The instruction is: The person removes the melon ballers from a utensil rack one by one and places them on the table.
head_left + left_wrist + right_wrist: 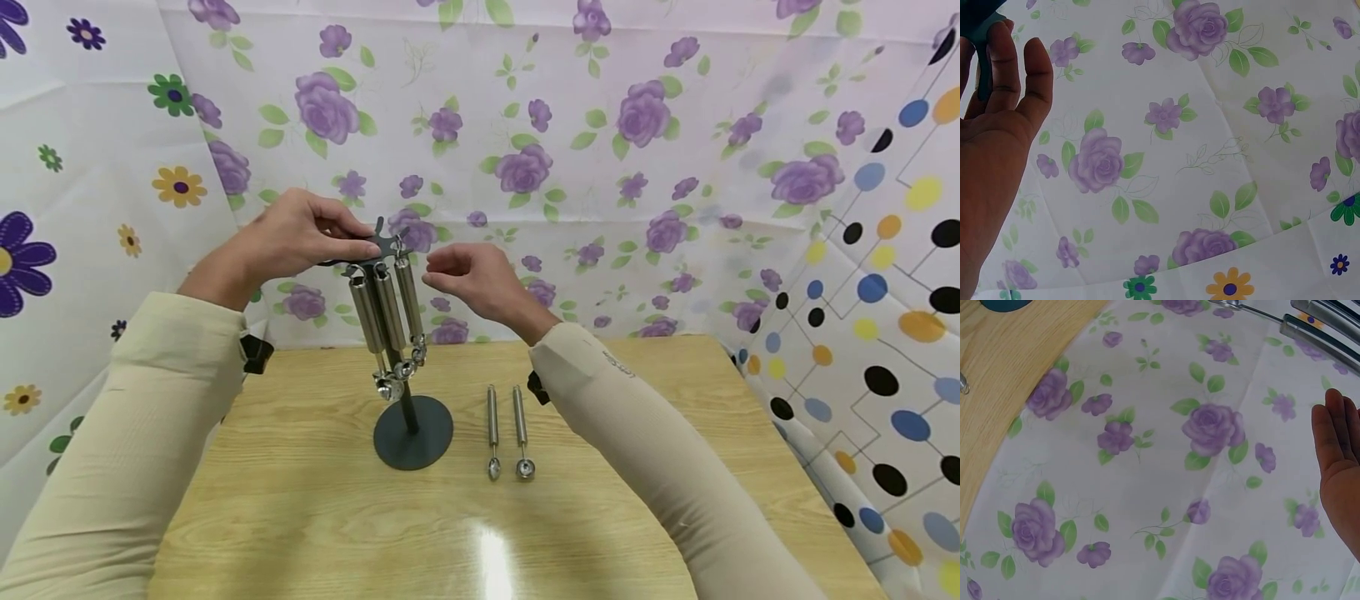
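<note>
A dark metal stand (413, 437) with a round base holds several silver melon ballers (388, 312) hanging from its hooked top, scoops down. My left hand (303, 237) pinches the hooked top between thumb and fingers; the left wrist view shows a dark hook arm (984, 72) among the fingers. Just right of the hanging handles, my right hand (480, 279) is raised with fingers loosely bent, holding nothing. In the right wrist view its fingers (1329, 434) are below the metal handles (1319, 340). Two more tools lie on the table: a small scoop (492, 429) and a round-headed baller (522, 429).
The wooden table (315, 500) ends against a flowered cloth backdrop (570, 192) close behind the stand. Patterned cloths also hang at the left (97, 167) and right (885, 292).
</note>
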Available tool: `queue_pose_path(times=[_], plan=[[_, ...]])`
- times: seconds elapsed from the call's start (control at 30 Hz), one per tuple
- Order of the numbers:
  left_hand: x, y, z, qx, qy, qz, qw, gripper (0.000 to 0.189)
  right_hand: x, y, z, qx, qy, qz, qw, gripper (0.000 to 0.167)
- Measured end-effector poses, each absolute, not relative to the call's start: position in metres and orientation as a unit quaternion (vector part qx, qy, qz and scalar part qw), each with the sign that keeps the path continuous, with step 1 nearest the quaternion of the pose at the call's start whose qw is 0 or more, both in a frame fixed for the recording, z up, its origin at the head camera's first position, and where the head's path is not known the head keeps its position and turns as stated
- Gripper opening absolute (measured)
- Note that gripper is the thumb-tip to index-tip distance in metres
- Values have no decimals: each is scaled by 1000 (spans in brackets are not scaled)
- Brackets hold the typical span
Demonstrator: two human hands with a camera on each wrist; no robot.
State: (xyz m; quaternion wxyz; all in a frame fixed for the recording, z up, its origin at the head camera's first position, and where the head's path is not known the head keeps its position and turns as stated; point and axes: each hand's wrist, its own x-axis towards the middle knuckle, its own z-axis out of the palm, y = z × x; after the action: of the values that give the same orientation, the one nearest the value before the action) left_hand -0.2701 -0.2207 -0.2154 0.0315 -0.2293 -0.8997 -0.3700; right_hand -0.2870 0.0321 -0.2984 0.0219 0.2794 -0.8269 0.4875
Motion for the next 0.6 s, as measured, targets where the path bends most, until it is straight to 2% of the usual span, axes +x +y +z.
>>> queue_pose_path(times=[0.3,0.6], plan=[[-270,-222,-215,-223,-900,-375,30,23,-289,20,-295,287,-816,502,7,35],[-270,-221,-216,-225,-896,-382,28,24,-289,12,-295,302,-803,514,-2,30]])
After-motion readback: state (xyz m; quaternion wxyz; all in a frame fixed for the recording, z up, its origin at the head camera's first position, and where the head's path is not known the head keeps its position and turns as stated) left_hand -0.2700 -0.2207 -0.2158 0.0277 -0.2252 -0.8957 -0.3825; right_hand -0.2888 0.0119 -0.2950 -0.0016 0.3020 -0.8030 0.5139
